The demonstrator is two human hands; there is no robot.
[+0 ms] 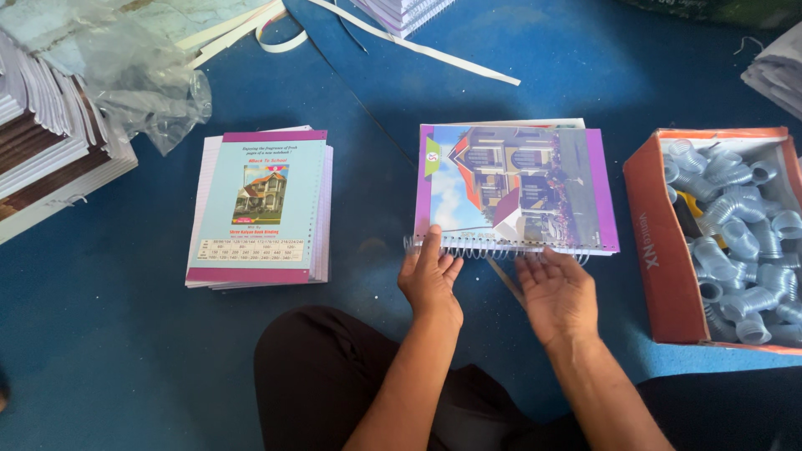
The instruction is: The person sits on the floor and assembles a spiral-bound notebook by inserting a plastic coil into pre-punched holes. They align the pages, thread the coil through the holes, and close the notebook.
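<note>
Floor covering: a blue mat [125,351] runs under everything in view.
Side piles: bound books [50,159] are heaped at the far left edge, with crumpled clear plastic [142,75] lying over them.
Box: an orange cardboard box [656,250] sits at the right, packed with coiled wire spirals [743,242].
Stack: 1 pile of notebooks [259,209] with a pale blue back cover lies left of centre, well apart from both hands.
Notebook: the house-cover notebook [518,188] lies flat at centre, its spiral wire [493,246] along the near edge.
Left hand [430,280]: fingers together, tips pressed on the near edge at the wire.
Right hand [555,292]: fingers spread and blurred, just beside the wire; whether they touch it I cannot tell.
Strips: white paper strips [418,46] lie along the top.
</note>
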